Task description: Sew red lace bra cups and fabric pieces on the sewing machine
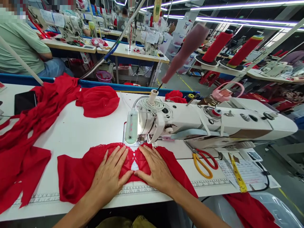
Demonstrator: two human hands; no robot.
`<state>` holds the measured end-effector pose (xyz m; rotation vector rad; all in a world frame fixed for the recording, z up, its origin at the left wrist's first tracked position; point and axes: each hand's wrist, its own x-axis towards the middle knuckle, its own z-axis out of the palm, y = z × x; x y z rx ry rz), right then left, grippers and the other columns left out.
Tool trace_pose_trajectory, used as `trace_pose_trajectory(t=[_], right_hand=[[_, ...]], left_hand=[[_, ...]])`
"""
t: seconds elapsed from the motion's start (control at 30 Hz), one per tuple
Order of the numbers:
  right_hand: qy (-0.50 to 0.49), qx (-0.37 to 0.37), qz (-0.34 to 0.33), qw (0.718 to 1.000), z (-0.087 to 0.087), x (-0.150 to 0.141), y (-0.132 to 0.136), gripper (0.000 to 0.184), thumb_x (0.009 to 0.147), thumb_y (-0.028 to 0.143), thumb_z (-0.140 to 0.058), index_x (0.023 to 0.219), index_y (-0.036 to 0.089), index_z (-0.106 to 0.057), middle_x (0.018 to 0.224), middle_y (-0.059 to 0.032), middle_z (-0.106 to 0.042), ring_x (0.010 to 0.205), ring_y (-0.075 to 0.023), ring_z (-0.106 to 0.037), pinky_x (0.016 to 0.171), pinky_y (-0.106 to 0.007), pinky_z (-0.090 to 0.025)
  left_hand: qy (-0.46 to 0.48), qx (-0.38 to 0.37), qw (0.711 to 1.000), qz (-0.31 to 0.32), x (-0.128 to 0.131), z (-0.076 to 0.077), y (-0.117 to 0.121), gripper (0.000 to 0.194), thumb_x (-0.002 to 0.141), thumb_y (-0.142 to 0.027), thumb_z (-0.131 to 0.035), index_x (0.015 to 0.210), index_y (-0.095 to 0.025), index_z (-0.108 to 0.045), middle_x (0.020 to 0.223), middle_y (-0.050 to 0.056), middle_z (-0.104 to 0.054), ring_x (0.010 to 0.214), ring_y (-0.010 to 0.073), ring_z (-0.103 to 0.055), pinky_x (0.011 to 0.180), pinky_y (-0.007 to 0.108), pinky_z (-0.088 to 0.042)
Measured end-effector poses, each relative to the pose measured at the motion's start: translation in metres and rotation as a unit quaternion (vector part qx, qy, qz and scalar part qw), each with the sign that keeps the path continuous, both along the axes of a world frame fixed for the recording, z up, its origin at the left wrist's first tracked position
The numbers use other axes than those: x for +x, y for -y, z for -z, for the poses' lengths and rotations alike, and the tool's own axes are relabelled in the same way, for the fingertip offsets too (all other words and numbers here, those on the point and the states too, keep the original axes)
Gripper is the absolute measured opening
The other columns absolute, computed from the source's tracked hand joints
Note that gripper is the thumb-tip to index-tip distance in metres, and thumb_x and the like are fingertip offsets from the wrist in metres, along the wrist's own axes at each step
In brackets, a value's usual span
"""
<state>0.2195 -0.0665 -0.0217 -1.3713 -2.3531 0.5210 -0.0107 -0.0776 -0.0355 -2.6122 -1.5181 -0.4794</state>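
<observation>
Red lace-edged cloth (127, 161) lies spread across the near part of the white worktop (68, 129), directly in front of the sewing machine (190, 122). Left hand (108, 174) and right hand (158, 169) rest palm down on it, one on either side of its centre. The grip of each is released: fingers extended and laid flat, nothing pinched. The two thumb tips nearly meet just below a small pale triangle (134, 166) visible at the middle of the cloth. A printed ruler strip (209, 183) runs along the front edge of the worktop, partly covered by the cloth.

To the right of the hands, scissors (196, 151) with one yellow and one red handle lie beside the machine; farther right, a yellow tape measure (237, 174) crosses a written sheet (253, 174). At the left, a long heap of red fabric (47, 107) partly overlaps a black phone (25, 103). Behind the worktop, a seated co-worker in a pale green shirt (21, 47) appears at upper left.
</observation>
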Motion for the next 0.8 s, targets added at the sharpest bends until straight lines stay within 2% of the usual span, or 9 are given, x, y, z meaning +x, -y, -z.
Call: trace_pose_trajectory(t=[0.37, 0.57, 0.8], right_hand=[[0.03, -0.011, -0.006, 0.999, 0.0008, 0.0013, 0.0011, 0.091, 0.09, 0.054, -0.066, 0.16, 0.021, -0.018, 0.157, -0.0117, -0.04, 0.146, -0.0311, -0.036, 0.12, -0.057, -0.031], [0.05, -0.016, -0.027, 0.998, -0.0003, 0.0049, 0.003, 0.098, 0.091, 0.058, -0.063, 0.162, 0.021, -0.006, 0.16, -0.0113, -0.034, 0.149, -0.0316, -0.031, 0.122, -0.057, -0.027], [0.057, -0.002, -0.039, 0.998, -0.0017, 0.0048, 0.0018, 0.101, 0.091, 0.061, -0.06, 0.162, 0.02, -0.002, 0.16, -0.013, -0.034, 0.149, -0.0306, -0.031, 0.122, -0.056, -0.025]], left_hand=[[0.012, -0.01, 1.0, 0.017, -0.0033, -0.0028, -0.005, 0.072, 0.1, -0.057, -0.043, 0.158, -0.018, -0.025, 0.151, 0.011, -0.05, 0.138, 0.0286, -0.047, 0.118, 0.049, -0.031], [0.004, -0.024, 0.999, 0.025, -0.0059, -0.0052, -0.0053, 0.075, 0.099, -0.061, -0.041, 0.158, -0.017, -0.024, 0.154, 0.011, -0.046, 0.14, 0.0291, -0.044, 0.12, 0.05, -0.026], [0.003, -0.039, 0.999, 0.028, -0.0056, -0.0075, -0.0047, 0.077, 0.099, -0.06, -0.042, 0.158, -0.015, -0.023, 0.157, 0.013, -0.041, 0.142, 0.0316, -0.042, 0.12, 0.052, -0.027]])
